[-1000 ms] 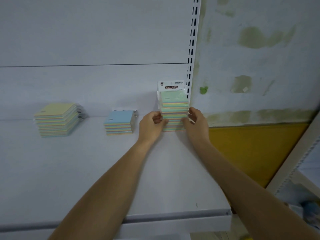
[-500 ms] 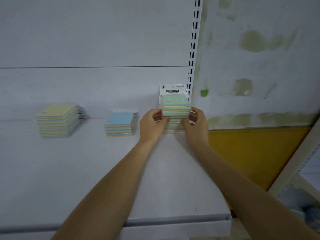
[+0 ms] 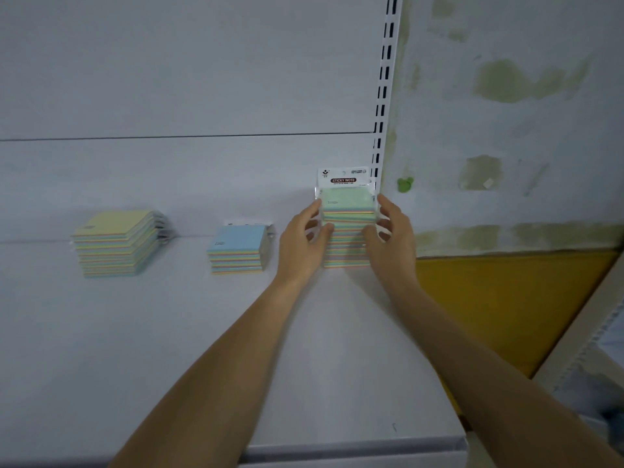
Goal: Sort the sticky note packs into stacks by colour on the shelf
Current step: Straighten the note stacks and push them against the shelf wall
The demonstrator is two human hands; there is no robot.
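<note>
Three stacks of sticky note packs stand on the white shelf [image 3: 169, 349]. The yellow-topped stack [image 3: 114, 244] is at the left and the blue-topped stack [image 3: 238, 249] in the middle. At the right, the green-topped stack [image 3: 347, 206] stands against the back panel, its top pack showing a "STICKY NOTE" header card. My left hand [image 3: 302, 243] touches the left side of the green stack, thumb on its front. My right hand [image 3: 391, 236] touches the right side with loosely spread fingers. The hands cover the stack's middle corners.
A slotted white upright [image 3: 383, 96] runs up just behind the green stack at the shelf's right end. Beyond it is a stained wall with a yellow panel [image 3: 506, 305]. The shelf's front lip [image 3: 354, 450] is near my elbows.
Both hands have slid up the sides of the green stack, from its lower packs to its upper ones, and the fingers have loosened. The stacks have not moved.
</note>
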